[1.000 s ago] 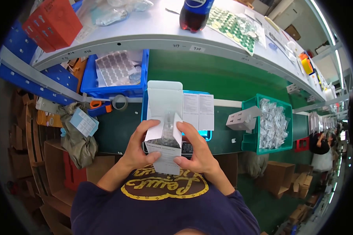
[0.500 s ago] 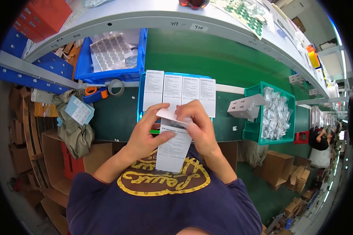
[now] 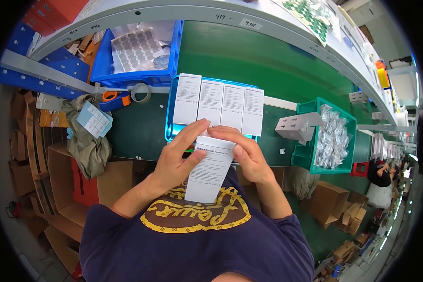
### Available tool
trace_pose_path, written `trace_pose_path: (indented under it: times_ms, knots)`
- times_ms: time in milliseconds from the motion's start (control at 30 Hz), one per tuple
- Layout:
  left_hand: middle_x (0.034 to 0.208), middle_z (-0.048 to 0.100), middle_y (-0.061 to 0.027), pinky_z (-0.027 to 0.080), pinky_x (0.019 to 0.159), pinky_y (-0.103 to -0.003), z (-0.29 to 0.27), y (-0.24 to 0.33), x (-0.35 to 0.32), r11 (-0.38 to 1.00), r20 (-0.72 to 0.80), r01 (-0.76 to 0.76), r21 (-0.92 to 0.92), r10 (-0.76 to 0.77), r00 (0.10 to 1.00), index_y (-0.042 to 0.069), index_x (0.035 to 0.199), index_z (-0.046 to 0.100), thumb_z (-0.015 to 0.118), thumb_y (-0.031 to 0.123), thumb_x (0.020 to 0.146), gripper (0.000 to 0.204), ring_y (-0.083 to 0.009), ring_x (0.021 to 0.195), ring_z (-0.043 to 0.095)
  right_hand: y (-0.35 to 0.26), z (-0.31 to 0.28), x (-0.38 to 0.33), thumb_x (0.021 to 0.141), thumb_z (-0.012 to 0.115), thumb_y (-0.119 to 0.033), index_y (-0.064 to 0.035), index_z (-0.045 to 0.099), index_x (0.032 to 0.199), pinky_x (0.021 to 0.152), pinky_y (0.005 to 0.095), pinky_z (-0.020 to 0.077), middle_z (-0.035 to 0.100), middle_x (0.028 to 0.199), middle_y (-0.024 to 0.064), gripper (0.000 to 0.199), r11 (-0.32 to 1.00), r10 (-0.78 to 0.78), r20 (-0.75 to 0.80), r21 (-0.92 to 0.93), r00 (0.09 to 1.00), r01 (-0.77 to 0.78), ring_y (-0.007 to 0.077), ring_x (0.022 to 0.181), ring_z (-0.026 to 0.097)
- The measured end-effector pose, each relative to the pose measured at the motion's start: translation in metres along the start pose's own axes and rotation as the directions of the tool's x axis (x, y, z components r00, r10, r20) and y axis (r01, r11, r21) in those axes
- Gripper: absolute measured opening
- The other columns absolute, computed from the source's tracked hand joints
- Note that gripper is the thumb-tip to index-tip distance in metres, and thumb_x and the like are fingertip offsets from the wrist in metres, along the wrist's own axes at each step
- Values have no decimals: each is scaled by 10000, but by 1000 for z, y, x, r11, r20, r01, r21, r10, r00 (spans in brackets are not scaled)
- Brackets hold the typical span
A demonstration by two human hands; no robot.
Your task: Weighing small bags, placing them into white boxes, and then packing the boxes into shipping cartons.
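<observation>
A tall white printed carton (image 3: 207,174) is held upright in front of my chest. My left hand (image 3: 179,152) grips its left side, with the thumb on the printed face. On the other side my right hand (image 3: 250,152) has its thumb at the top right corner and its fingers curved over the top end. The top flap lies down beneath the fingers, which hide part of it. Just beyond my hands, several white cartons (image 3: 210,101) stand in a row in a shiny blue tray (image 3: 170,123).
To the right, an open-ended white carton (image 3: 293,128) leans by a green bin (image 3: 351,155) of clear bagged parts. A blue crate (image 3: 176,61) with sheets stands at the back left. Nearby are a tape roll (image 3: 141,93) and a tape dispenser (image 3: 119,101). A shelf beam (image 3: 197,19) crosses above.
The carton's raised top flap has been folded down over the opening. My right hand has shifted from holding the flap to pressing around the top right corner.
</observation>
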State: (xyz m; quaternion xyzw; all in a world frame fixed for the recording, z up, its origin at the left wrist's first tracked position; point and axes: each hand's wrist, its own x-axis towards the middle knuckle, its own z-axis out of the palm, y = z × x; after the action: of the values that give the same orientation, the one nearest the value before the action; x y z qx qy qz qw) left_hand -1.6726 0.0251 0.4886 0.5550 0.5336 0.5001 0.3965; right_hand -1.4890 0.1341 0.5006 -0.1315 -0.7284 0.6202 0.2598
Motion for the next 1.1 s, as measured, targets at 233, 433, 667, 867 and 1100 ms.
trace_pose_path:
  times_ms: [233,433,667,867,1100]
  knots:
    - [1355,458,-185,515,883,-335,-3,4,2,1000,68,-3,-6,4,998,65,1329,429,609,225,921,474,-256,1142,560,10,-2,-9,982,404,-258,38,560,1231,1046,414,353,589,1247,176,417,998,50,-55,33,997,-48,321,1258,459]
    - [1399,434,-147,510,901,-361,9,-7,1,997,47,-71,-19,71,996,94,1317,425,724,188,832,578,-282,1201,528,2,-10,-13,925,525,-191,-3,628,1155,994,379,393,596,1185,148,314,1000,23,-60,0,998,-23,282,1177,502]
    - [1365,422,-153,487,951,-402,8,-8,1,966,20,116,-232,-115,993,89,1381,262,709,98,825,713,-316,1234,497,-1,-19,5,895,599,-153,-81,615,1232,952,351,408,503,1104,95,344,987,90,99,-141,991,-75,236,1084,503]
    - [1381,411,-133,480,954,-387,5,-7,13,997,110,69,-34,-65,992,71,1383,337,650,74,861,609,-297,1222,506,18,1,-11,905,560,-118,-43,613,1134,1014,372,383,506,1244,143,246,999,36,-270,31,962,-29,278,1206,474]
    - [1298,523,-144,354,1024,-324,-41,-86,121,955,-167,126,268,-83,982,61,1351,429,377,266,1017,395,-266,1222,484,44,-174,-107,777,383,42,-58,394,618,720,379,486,541,660,137,189,965,-242,-883,-178,402,191,235,660,537]
